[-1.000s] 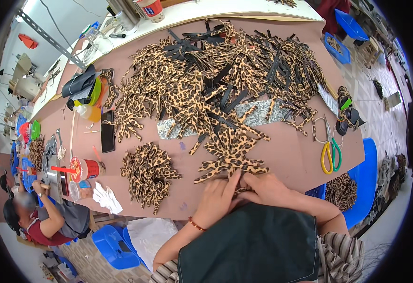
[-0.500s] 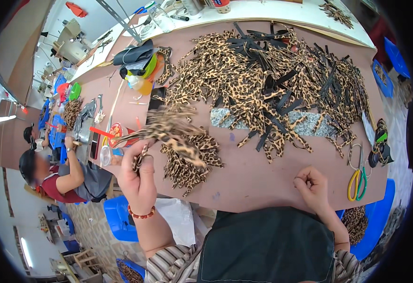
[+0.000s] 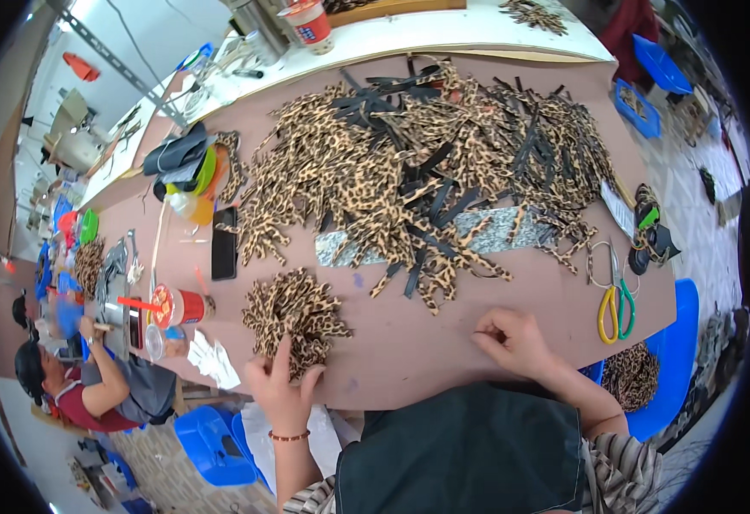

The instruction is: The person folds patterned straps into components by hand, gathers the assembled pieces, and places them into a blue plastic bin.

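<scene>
A small bundle of leopard-print strips (image 3: 293,304) lies on the brown tabletop (image 3: 409,360), left of centre. The left hand (image 3: 282,381) is at its near edge, back upward, index finger extended over the strips and thumb splayed wide; the hand is spread rather than gripping. Its forearm rises almost straight from the lower edge, a beaded bracelet (image 3: 290,437) at the wrist. The right hand (image 3: 516,343) is well apart, above bare tabletop, its fingers loosely curled toward the thumb; whether they hold anything I cannot tell. That forearm slants in from the lower right. Beyond the hands spreads a large heap of leopard-print and black strips (image 3: 349,163); scissors (image 3: 618,283) lie right of the right hand.
</scene>
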Demonstrator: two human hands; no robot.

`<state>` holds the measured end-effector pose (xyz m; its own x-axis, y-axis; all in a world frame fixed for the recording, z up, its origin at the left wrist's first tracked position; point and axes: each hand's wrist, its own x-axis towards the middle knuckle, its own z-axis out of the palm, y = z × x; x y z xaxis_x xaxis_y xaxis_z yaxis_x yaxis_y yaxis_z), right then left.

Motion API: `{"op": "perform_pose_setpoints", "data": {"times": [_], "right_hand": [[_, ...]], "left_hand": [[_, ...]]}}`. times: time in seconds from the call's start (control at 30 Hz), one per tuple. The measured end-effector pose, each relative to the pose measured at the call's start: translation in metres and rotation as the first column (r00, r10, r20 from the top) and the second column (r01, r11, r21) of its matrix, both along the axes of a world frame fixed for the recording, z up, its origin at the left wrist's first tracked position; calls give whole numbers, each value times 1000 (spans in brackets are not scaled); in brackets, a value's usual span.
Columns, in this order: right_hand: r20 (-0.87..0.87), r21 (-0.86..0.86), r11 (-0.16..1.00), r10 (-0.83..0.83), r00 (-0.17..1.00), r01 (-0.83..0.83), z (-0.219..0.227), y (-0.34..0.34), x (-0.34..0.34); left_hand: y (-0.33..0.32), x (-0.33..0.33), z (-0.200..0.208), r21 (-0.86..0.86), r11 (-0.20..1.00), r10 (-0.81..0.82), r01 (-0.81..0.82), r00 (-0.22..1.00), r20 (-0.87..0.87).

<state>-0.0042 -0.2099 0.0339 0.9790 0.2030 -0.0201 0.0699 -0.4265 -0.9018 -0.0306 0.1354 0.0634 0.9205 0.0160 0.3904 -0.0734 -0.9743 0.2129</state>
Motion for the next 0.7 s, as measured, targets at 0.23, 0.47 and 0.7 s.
{"op": "perform_pose_setpoints", "data": {"times": [0.23, 0.47, 0.7], "right_hand": [[31, 2, 999, -43, 999, 43, 4, -7, 3], [152, -103, 986, -113, 982, 130, 3, -34, -2], [188, -149, 966, -184, 965, 213, 0, -42, 5]], "left_hand": [[-92, 93, -2, -291, 875, -380, 387, 921, 84], [-132, 166, -19, -281, 882, -376, 377, 925, 62], [-157, 174, -23, -172, 783, -574, 598, 801, 173]]}}
